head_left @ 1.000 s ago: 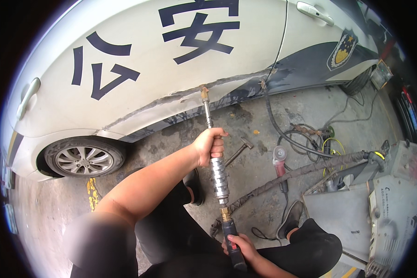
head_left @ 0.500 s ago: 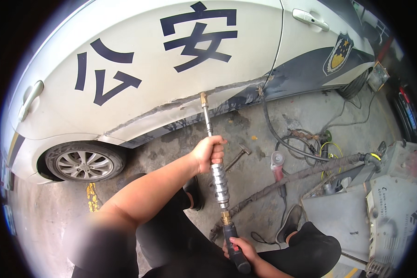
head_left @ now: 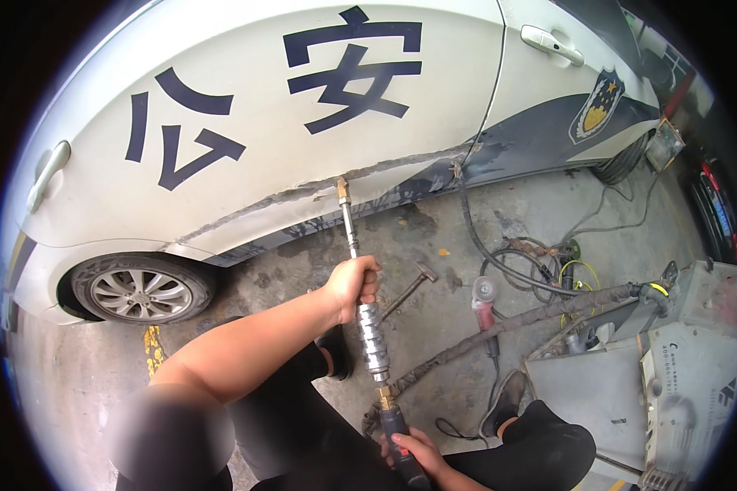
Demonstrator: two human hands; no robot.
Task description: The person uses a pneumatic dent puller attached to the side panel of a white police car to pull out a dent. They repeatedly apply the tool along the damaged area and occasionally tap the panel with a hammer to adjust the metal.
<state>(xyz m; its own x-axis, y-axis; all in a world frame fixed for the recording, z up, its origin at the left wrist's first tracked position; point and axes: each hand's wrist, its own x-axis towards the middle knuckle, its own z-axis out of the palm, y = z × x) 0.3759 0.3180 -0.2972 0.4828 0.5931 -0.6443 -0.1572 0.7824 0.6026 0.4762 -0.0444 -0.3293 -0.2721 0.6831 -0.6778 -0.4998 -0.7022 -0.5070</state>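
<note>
Both my hands hold a long slide-hammer dent puller (head_left: 374,348). It has a silver ribbed weight, a thin rod and a brass-coloured tip. My left hand (head_left: 354,286) is closed around its shaft just above the ribbed weight. At the lower end, my right hand (head_left: 418,454) wraps the black handle, with the thumb near a red button. The tip meets a long, scraped grey crease (head_left: 282,196) along the lower part of a white car door (head_left: 303,151). Whether the tip is stuck to the metal I cannot tell.
A hammer (head_left: 409,293) and a red angle grinder (head_left: 485,307) lie on the concrete floor. A cable (head_left: 469,221) is attached at the sill. A wrapped hose (head_left: 516,326) runs to a grey machine (head_left: 598,385) at right. The car's wheel (head_left: 143,293) stands at left.
The dent puller's tip has shifted slightly left along the crease, and both hands have moved left with it. My grip looks the same. The view has shifted slightly.
</note>
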